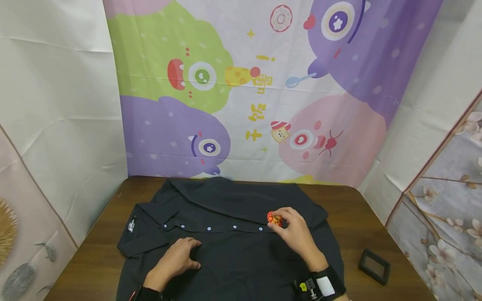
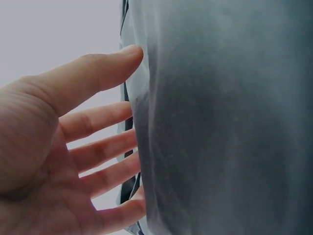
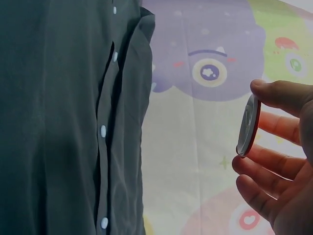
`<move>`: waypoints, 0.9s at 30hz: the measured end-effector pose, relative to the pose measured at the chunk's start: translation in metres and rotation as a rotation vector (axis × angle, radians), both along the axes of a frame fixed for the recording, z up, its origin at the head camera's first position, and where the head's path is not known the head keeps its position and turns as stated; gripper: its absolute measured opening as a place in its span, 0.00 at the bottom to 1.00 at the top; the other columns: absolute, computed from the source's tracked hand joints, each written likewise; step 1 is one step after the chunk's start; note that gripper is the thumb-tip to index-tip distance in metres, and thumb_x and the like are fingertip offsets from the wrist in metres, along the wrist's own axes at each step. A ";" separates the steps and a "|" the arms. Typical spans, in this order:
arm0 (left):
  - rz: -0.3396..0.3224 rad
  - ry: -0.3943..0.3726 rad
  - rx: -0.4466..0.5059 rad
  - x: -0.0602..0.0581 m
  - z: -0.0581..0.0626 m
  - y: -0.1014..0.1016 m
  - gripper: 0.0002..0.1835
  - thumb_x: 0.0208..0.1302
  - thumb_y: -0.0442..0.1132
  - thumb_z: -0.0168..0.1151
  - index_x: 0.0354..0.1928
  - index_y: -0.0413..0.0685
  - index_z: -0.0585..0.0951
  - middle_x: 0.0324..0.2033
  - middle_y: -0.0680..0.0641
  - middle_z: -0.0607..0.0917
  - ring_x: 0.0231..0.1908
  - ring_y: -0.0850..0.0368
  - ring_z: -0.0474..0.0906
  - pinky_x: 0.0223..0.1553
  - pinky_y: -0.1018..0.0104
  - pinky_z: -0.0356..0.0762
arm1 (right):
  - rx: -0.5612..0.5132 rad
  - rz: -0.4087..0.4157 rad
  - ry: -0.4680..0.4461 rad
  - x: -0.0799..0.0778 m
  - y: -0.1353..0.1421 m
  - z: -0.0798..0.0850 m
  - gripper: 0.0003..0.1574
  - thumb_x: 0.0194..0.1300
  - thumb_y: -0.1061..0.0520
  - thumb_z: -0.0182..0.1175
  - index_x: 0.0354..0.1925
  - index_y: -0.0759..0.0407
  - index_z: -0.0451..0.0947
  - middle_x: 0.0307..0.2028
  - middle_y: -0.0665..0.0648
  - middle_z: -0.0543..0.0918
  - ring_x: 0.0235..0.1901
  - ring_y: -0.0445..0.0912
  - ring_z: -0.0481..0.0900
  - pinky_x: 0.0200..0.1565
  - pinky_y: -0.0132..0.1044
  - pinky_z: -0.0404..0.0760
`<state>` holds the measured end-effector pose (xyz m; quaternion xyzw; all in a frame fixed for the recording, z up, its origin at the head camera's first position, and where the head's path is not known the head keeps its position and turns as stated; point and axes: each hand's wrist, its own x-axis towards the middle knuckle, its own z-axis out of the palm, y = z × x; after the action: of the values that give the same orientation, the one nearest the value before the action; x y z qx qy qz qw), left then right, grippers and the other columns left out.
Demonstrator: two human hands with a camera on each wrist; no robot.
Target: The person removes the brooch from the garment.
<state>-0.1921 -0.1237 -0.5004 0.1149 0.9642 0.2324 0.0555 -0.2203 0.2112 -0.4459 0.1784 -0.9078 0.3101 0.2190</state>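
A dark button-up shirt [image 1: 233, 251] lies spread on the table, its row of pale buttons running left to right in the head view. Between thumb and fingers, my right hand [image 1: 295, 234] pinches a round red patterned pin badge [image 1: 275, 218] above the button line. The right wrist view shows this badge [image 3: 248, 126] nearly edge-on, silvery back towards the shirt and red rim behind. On the shirt's left half, my left hand [image 1: 177, 257] has its fingers spread and holds nothing. Its fingertips [image 2: 129, 110] are right at the cloth in the left wrist view.
A small black rectangular frame [image 1: 374, 266] lies on the brown wooden table [image 1: 361, 217], right of the shirt. At the shirt's left, a folded part bears a white label [image 1: 131, 225]. Behind the table hangs a cartoon-printed cloth [image 1: 241, 138].
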 end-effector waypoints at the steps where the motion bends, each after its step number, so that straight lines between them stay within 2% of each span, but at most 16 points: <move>1: -0.001 -0.001 0.001 0.000 0.000 0.000 0.31 0.38 0.41 0.81 0.49 0.41 0.82 0.51 0.42 0.83 0.53 0.42 0.76 0.57 0.44 0.73 | 0.002 -0.004 0.004 0.000 0.001 0.000 0.18 0.49 0.54 0.76 0.40 0.55 0.86 0.40 0.52 0.83 0.36 0.43 0.78 0.36 0.34 0.80; 15: 0.006 -0.032 -0.006 -0.003 0.003 0.000 0.30 0.40 0.40 0.80 0.49 0.40 0.82 0.51 0.42 0.83 0.54 0.41 0.77 0.57 0.43 0.73 | 0.010 -0.031 0.046 0.000 0.017 0.006 0.20 0.47 0.56 0.77 0.40 0.58 0.85 0.39 0.55 0.84 0.36 0.45 0.80 0.35 0.34 0.81; 22: 0.006 -0.021 -0.020 -0.002 0.004 0.001 0.30 0.40 0.40 0.80 0.49 0.40 0.82 0.50 0.42 0.83 0.53 0.41 0.77 0.57 0.43 0.73 | 0.000 -0.057 0.047 0.000 0.024 0.006 0.20 0.47 0.57 0.77 0.40 0.59 0.85 0.39 0.56 0.84 0.36 0.46 0.80 0.35 0.39 0.83; 27: 0.009 -0.012 -0.030 -0.002 0.003 0.003 0.29 0.40 0.40 0.80 0.48 0.40 0.82 0.50 0.41 0.83 0.54 0.40 0.77 0.57 0.43 0.73 | 0.015 -0.094 0.041 0.002 0.030 0.005 0.20 0.47 0.56 0.77 0.40 0.59 0.85 0.40 0.56 0.84 0.36 0.46 0.79 0.35 0.37 0.80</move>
<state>-0.1942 -0.1210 -0.4970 0.1083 0.9678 0.2189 0.0618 -0.2185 0.2408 -0.4413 0.1437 -0.9128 0.2890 0.2503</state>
